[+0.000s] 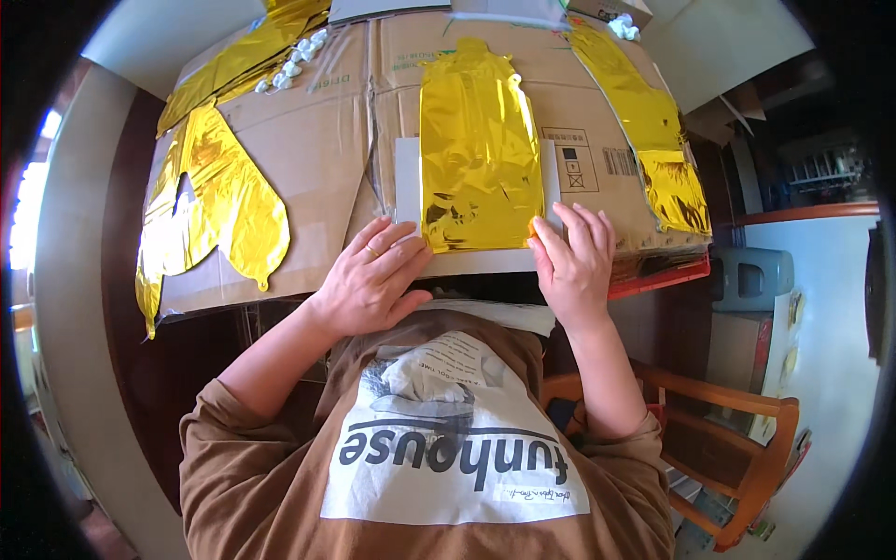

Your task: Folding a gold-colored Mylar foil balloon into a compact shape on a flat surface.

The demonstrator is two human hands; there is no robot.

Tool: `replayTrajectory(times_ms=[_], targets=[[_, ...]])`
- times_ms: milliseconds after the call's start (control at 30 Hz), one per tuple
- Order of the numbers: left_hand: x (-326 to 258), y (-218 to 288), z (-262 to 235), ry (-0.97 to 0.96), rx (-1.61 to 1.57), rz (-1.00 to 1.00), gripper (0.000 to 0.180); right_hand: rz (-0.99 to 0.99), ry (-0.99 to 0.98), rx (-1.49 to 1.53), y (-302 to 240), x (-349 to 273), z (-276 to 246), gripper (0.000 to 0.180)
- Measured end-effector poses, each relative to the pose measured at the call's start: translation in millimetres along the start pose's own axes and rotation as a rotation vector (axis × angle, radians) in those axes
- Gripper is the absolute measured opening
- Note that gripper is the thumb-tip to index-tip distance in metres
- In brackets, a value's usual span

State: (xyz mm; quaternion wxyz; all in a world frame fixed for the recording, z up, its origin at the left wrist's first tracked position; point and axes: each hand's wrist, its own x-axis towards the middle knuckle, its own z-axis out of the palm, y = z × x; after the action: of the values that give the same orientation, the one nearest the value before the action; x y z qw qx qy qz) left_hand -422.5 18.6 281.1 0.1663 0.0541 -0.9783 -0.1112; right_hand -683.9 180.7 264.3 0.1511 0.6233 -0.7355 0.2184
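A flat gold foil balloon [481,159] lies in front of me on a white board [408,182], which rests on flattened cardboard. Its lower edge runs between my hands, and its narrow neck points away from me. My left hand [378,271], with a ring on one finger, lies with fingers stretched out at the balloon's lower left corner. At the lower right corner, my right hand [574,261] has its thumb and index finger closed around a small orange thing [533,227]; its other fingers are raised. What the orange thing is cannot be made out.
Another gold foil balloon [219,201] hangs slightly over the cardboard's [317,177] left edge. More gold foil lies at the back left and along the right [644,112]. White clumped pieces [294,65] sit at the back. A wooden chair [737,448] stands at my right.
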Motion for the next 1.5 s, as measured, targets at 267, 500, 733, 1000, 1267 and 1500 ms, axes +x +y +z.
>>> replayTrajectory(times_ms=[267, 500, 733, 1000, 1267, 1500], targets=[[4.5, -3.2, 8.1, 0.078, -0.06, 0.022, 0.045, -0.132, 0.006, 0.014, -26.2, 3.8, -7.5, 0.039], [6.2, -1.3, 3.6, 0.078, -0.037, 0.025, 0.041, -0.077, -0.277, 0.065, -50.2, -21.0, -0.4, 0.076], [47.0, -2.6, -11.4, 0.049, -0.083, 0.043, 0.029, 0.063, -0.386, 0.039, -53.8, -24.7, 0.2, 0.087], [147.7, -24.5, 48.4, 0.006, -0.151, 0.347, 0.028, 0.161, -0.418, 0.082, -59.6, -24.9, 0.0, 0.082], [174.3, -71.1, 58.0, 0.127, -0.099, 0.233, 0.027, 0.195, -0.358, 0.129, -60.8, -28.1, 3.3, 0.085], [182.7, -87.2, 55.5, 0.203, 0.081, 0.152, 0.028, 0.187, -0.37, 0.116, -61.9, -25.9, -1.5, 0.081]])
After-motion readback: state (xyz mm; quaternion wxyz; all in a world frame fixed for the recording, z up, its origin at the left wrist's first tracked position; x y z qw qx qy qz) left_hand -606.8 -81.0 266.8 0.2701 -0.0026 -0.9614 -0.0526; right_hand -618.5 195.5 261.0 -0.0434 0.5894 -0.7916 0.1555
